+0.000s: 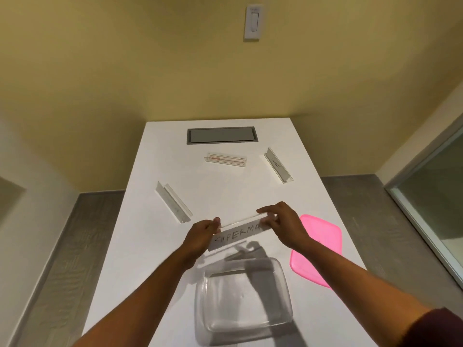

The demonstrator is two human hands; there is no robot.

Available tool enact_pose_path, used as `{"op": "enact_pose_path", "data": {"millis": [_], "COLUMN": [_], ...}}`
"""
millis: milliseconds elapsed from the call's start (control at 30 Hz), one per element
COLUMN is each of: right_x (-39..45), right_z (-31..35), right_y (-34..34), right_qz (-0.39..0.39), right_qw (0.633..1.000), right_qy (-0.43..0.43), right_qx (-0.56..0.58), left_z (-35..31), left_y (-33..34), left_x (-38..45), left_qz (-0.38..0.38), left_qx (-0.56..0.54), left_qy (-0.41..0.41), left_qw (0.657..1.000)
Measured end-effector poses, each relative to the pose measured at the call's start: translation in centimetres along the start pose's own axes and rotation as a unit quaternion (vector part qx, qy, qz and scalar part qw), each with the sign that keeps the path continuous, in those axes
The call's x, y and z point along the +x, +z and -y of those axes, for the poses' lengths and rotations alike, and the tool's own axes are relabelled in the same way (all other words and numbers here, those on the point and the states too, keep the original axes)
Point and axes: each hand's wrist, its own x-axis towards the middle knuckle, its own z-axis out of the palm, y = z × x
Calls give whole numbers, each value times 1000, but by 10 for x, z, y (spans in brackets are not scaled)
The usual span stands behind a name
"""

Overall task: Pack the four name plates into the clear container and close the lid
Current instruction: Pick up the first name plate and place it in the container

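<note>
A clear name plate with handwritten letters (238, 232) hangs above the white table (155, 271), held at both ends. My left hand (200, 234) grips its left end and my right hand (283, 225) grips its right end. Just below and nearer to me stands the clear container (241, 300), open and holding nothing. Its pink lid (318, 249) lies flat to the right of it. Three other name plates lie farther out: one at the left (174, 201), one at the middle back (225, 159), one at the right back (278, 165).
A grey recessed panel (221, 135) is set into the table's far end. Yellow walls close in behind, with a light switch (254, 22) high up. A glass partition (431, 196) stands at the right, and grey floor runs along both sides of the table.
</note>
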Motion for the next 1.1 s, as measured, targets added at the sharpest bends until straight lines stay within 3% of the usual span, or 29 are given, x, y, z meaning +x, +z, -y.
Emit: {"op": "enact_pose_path", "data": {"millis": [133, 200, 400, 567, 867, 1000, 1100], "right_x": [-31, -49, -89, -108, -128, -124, -121], "right_z": [4, 7, 5, -8, -26, -24, -26], "right_y": [6, 11, 22, 20, 33, 47, 55], "right_qz": [-19, -22, -9, 37, 78, 129, 161], "right_qw": [999, 999, 999, 996, 950, 917, 902], "right_qy": [23, 35, 37, 59, 3, -45, -47], "right_qx": [18, 18, 0, -47, -303, -374, -397], "left_z": [14, 25, 46, 58, 92, 106, 114], "left_y": [-8, -10, -8, 8, 34, 33, 31], "left_x": [-26, -36, -54, -63, -60, -54, -50], "left_qz": [57, 37, -5, -47, -63, -87, -64], "left_qx": [107, 208, 252, 362, 432, 432, 466], "left_qy": [74, 108, 132, 130, 162, 202, 217], "left_qw": [990, 971, 959, 922, 885, 875, 855]}}
